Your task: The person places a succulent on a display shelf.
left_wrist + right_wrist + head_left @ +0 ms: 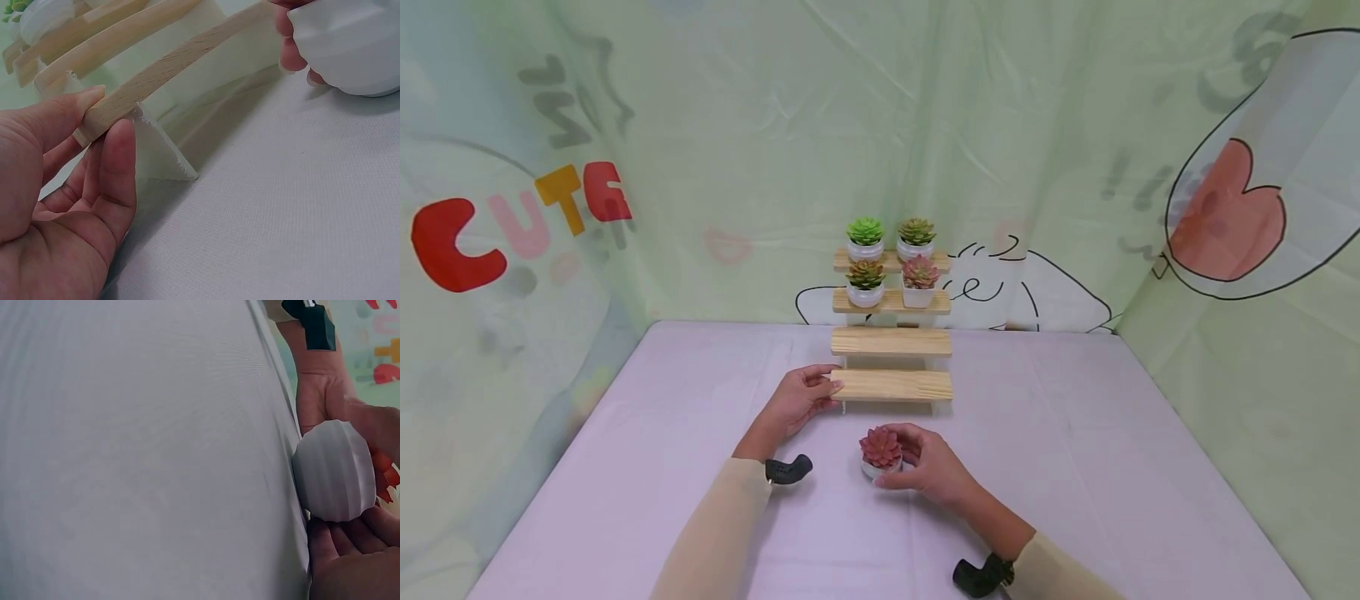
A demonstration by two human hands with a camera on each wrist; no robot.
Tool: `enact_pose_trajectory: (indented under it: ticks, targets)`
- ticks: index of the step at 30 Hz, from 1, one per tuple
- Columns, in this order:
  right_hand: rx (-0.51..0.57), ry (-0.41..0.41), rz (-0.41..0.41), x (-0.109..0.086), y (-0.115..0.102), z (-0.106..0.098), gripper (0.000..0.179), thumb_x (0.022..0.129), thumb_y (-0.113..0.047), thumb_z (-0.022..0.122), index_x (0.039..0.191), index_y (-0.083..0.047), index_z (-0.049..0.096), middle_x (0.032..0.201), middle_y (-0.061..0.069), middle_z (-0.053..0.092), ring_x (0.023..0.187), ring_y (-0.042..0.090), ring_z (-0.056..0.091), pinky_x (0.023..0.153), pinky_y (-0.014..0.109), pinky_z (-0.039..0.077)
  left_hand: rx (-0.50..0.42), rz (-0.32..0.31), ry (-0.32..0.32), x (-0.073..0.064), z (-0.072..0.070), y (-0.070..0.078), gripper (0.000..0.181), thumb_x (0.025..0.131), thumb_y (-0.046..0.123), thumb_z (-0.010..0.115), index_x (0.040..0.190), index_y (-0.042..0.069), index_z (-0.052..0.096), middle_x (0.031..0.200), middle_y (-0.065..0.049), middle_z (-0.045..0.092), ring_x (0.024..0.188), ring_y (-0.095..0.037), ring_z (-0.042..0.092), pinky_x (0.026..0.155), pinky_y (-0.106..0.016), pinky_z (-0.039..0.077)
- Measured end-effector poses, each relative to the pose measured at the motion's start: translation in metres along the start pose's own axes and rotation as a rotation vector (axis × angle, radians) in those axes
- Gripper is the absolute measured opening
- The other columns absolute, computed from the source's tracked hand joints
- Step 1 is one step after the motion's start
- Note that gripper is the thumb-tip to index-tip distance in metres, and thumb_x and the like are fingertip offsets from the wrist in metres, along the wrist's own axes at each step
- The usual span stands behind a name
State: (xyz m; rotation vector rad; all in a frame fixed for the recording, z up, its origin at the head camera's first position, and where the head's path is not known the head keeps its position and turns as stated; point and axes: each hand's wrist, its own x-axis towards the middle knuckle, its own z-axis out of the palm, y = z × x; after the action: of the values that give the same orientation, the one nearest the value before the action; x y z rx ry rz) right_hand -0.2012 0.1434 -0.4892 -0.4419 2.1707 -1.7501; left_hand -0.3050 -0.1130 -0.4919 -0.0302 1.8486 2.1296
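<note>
My left hand pinches the left end of the lowest board of a stepped wooden display stand. In the left wrist view, the thumb lies on top of that board and the fingers are beneath it. A potted succulent with red leaves is in front of the stand, held by my right hand with thumb and fingers around its white pot. The right wrist view shows the ribbed side of this pot, with the red leaves partly hidden by the hand.
On the top board stand a bright green succulent and a dull green one. One board lower are a green-brown succulent and a pink one. A bare board comes below. Printed curtains surround the white-covered table.
</note>
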Motion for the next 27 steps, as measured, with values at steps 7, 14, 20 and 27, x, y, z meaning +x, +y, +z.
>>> enact_pose_trajectory:
  ticks: [7,14,20,27]
  targets:
    - [-0.01,0.016,-0.011,-0.0018,0.0001,0.0,0.071,0.078,-0.009,0.09,0.139,0.006,0.055,0.139,0.022,0.061,0.133,0.033,0.058,0.108,0.026,0.05,-0.005,-0.014,0.026,0.0012,0.0009,-0.0007,0.044,0.096,0.004,0.07,0.139,0.002,0.06,0.1,-0.006,0.065,0.084,-0.015,0.067,0.071,-0.024,0.061]
    - [-0.024,0.04,-0.01,-0.0016,-0.0006,0.001,0.067,0.079,-0.009,0.089,0.136,0.004,0.058,0.136,0.021,0.063,0.13,0.029,0.06,0.105,0.022,0.051,-0.016,-0.005,0.022,0.0018,0.0004,-0.0009,0.045,0.096,0.004,0.07,0.139,0.002,0.06,0.1,-0.007,0.067,0.085,-0.015,0.068,0.072,-0.024,0.062]
    - [-0.011,0.046,-0.023,-0.0018,-0.0005,0.0015,0.066,0.078,-0.007,0.089,0.135,0.006,0.059,0.134,0.023,0.064,0.126,0.031,0.063,0.101,0.021,0.053,-0.018,-0.007,0.031,0.002,0.0005,-0.0017,0.044,0.096,0.004,0.07,0.139,0.002,0.06,0.1,-0.007,0.066,0.084,-0.015,0.068,0.071,-0.024,0.062]
    - [-0.016,0.057,-0.021,-0.0012,0.0021,0.0025,0.065,0.077,-0.008,0.09,0.134,0.003,0.061,0.132,0.02,0.065,0.119,0.018,0.066,0.097,0.016,0.053,-0.014,-0.023,0.033,0.0029,0.0,-0.0022,0.044,0.096,0.004,0.071,0.139,0.005,0.062,0.1,-0.007,0.066,0.084,-0.015,0.068,0.072,-0.024,0.062]
